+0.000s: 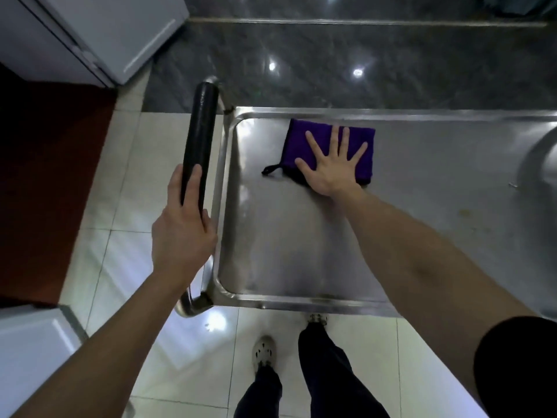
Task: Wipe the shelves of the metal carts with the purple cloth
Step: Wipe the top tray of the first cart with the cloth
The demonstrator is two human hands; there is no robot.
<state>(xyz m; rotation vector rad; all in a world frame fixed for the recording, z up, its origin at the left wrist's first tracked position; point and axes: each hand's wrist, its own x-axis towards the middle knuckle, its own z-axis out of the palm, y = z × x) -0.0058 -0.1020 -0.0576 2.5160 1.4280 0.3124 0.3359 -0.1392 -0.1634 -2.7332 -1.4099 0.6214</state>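
A folded purple cloth with a black loop lies near the far left corner of the metal cart's top shelf. My right hand lies flat on the cloth, fingers spread, pressing it onto the shelf. My left hand is wrapped around the cart's black padded handle at the shelf's left end. Lower shelves are hidden under the top one.
A white cabinet stands at the far left and another white unit at the near left. A dark red mat lies between them. A round metal object sits at the shelf's right edge. My feet stand on white tiles.
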